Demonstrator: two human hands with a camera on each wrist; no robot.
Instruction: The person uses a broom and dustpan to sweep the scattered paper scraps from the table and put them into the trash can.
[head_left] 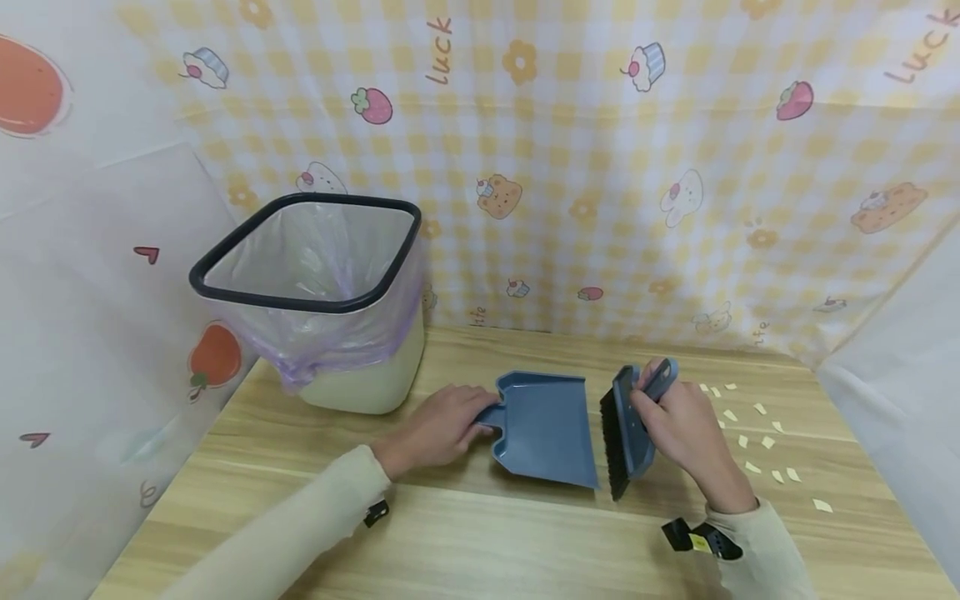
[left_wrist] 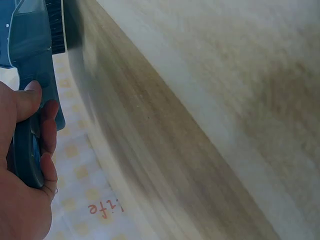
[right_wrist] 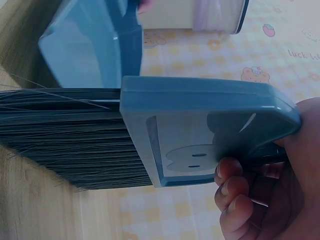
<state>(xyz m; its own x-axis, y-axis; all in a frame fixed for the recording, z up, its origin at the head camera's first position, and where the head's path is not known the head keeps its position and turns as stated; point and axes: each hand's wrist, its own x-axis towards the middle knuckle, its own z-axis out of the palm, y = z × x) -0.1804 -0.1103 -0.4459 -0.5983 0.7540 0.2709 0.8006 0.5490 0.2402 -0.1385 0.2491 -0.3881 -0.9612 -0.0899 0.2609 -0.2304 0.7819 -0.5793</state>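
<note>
So the blue dustpan [head_left: 546,427] is held by its handle [head_left: 492,416] in the left hand [head_left: 442,425], fingers wrapped round it, and the blue brush [head_left: 637,425] is gripped in the right hand [head_left: 684,427], fingers and thumb curled on it. The dustpan is left of the brush, front edge [head_left: 589,433] facing the bristles [right_wrist: 70,132]; no scraps can be seen in it. Those small pale scraps [head_left: 768,442] are scattered on the table [head_left: 510,550], mostly right of the right hand. Tbh, since the brush is between scraps and dustpan, bits could be flicked further off if it's swung back low. Whether that front edge touches the wood can't be told; if it's tilted up, scraps could get pushed underneath. Some might also get caught in the bristles.
</note>
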